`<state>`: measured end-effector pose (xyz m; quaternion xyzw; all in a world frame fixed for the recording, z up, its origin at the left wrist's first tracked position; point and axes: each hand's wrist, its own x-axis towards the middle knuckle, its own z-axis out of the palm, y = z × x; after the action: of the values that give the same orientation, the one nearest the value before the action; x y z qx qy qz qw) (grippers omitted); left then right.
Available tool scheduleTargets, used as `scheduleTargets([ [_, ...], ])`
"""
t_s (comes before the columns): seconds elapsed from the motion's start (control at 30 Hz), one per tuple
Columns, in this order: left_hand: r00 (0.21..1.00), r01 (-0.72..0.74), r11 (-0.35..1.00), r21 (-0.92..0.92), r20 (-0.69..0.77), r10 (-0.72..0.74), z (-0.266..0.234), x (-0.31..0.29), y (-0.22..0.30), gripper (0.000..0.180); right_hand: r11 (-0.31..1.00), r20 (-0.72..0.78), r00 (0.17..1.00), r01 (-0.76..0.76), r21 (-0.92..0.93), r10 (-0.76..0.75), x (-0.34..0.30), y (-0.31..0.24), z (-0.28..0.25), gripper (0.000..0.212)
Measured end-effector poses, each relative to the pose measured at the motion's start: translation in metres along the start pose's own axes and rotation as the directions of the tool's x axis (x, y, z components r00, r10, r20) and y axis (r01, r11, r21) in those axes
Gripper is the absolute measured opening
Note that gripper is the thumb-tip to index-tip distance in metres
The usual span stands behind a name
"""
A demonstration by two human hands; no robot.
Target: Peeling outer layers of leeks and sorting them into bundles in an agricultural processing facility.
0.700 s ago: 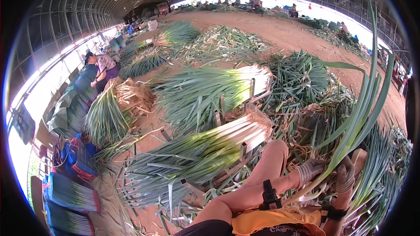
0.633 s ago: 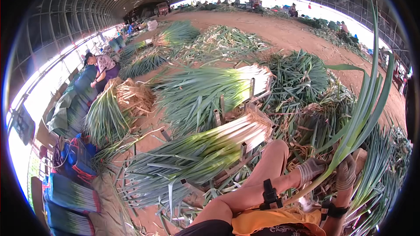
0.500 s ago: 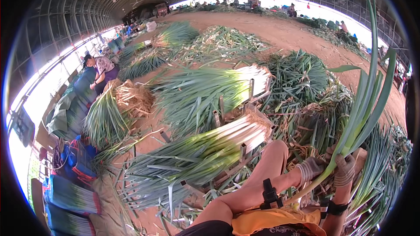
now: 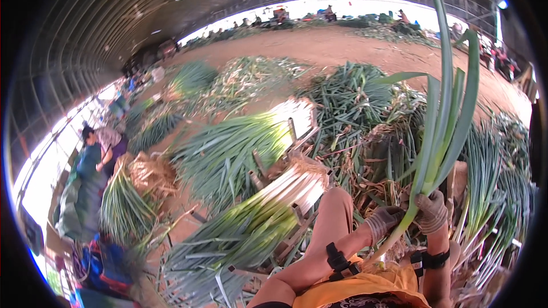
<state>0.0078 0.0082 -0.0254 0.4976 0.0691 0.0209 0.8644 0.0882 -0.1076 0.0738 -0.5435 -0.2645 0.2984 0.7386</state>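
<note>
Dirt floor [image 4: 245, 51] lies behind. Holding step: right hand [image 4: 432, 212] grips one green onion [image 4: 428, 175], fingers closed; left hand [image 4: 383, 223] grip cannot be told. Repositioning calls for steady support.

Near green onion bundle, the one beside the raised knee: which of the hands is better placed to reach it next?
Probably the left hand: it is nearer the bundle. The right hand is farther over, closed around the upright green onion below its spreading leaves.
</note>
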Motion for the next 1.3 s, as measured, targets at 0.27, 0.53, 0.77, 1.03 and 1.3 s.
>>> scheduleTargets([
  [0.27,0.991,0.116,0.893,-0.435,-0.006,-0.132,-0.036,0.006,-0.039,0.019,0.967,0.057,0.998,-0.011,0.255,-0.003,-0.009,0.01,-0.011,0.05],
  [0.53,0.938,0.307,0.792,-0.528,0.308,-0.158,-0.011,0.003,-0.016,0.021,0.97,0.057,0.991,-0.127,0.207,0.118,-0.039,0.048,-0.01,0.034],
  [0.77,0.975,0.17,0.97,-0.174,-0.116,-0.191,-0.028,0.021,-0.064,0.022,0.982,0.059,0.99,-0.132,0.138,0.124,-0.05,0.039,-0.011,0.031],
  [1.03,0.938,0.18,0.978,-0.108,0.318,-0.138,-0.056,0.0,-0.078,0.03,0.99,-0.086,0.992,-0.079,0.116,0.089,-0.047,0.035,-0.01,0.04],
  [1.3,0.957,0.198,0.968,-0.153,0.246,-0.156,-0.015,-0.051,-0.014,0.033,0.984,-0.034,0.996,-0.071,0.161,0.078,-0.023,0.064,-0.013,0.035],
])
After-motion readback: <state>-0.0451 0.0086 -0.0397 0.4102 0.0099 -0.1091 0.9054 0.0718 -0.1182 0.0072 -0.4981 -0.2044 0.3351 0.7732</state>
